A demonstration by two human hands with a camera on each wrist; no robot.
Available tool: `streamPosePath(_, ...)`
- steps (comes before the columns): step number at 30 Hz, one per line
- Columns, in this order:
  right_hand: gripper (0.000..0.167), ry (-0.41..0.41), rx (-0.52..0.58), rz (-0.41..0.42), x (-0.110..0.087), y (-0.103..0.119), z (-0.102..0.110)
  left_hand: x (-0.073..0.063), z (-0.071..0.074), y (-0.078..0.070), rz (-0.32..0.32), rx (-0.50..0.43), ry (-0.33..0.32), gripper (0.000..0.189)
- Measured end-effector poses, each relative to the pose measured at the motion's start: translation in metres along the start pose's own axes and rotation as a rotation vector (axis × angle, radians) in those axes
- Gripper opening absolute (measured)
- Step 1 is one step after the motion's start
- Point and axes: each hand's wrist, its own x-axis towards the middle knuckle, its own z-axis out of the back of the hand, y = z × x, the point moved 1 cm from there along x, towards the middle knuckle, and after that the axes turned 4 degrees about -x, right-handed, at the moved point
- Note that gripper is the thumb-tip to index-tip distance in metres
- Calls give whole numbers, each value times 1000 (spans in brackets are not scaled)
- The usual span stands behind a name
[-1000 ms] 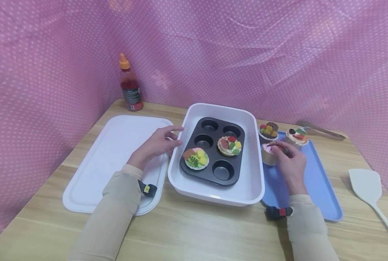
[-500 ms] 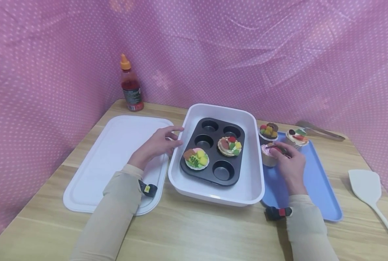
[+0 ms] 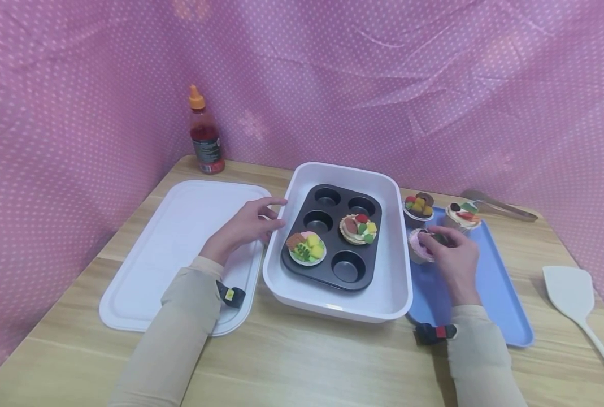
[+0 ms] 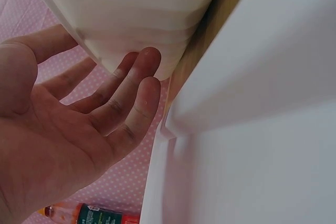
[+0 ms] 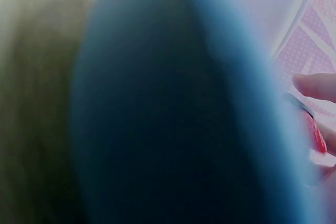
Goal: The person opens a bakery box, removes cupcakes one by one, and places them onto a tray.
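My right hand (image 3: 456, 254) pinches the top of a pink-creamed toy cupcake (image 3: 420, 249) at the left edge of the blue tray (image 3: 495, 282); the fingers hide part of its topping. In the right wrist view, a red berry-like piece (image 5: 316, 135) shows beside the fingers. My left hand (image 3: 246, 229), fingers loosely bent, touches the left wall of the deep white bin (image 3: 337, 308). Inside the bin lies a dark muffin pan (image 3: 327, 274). Two of its cups hold toy tarts, one with yellow and green pieces (image 3: 307, 249), one with a red berry (image 3: 357, 229).
A chocolate-topped cupcake (image 3: 418, 206) and a cream-topped one (image 3: 461, 216) stand behind my right hand. Tongs (image 3: 505, 204) lie at the back right, a white spatula (image 3: 571, 294) at the right. A flat white tray (image 3: 179, 243) and a sauce bottle (image 3: 206, 135) are on the left.
The pink-creamed cupcake has shifted slightly and now tilts under my right fingers, which have moved a little to the right. My left hand stays at the bin's wall.
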Motion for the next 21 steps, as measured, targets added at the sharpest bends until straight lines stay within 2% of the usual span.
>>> streamPosePath(11, 42, -28, -8, 17, 2, -2, 0, 1, 0, 0, 3, -1, 1, 56)
streamPosePath(18, 36, -91, 65, 100, -1, 1, -1, 2, 1, 2, -3, -20, 8, 56)
streamPosePath(21, 33, -91, 143, 127, -2, 6, -1, 2, 1, 2, 2, -18, 6, 56)
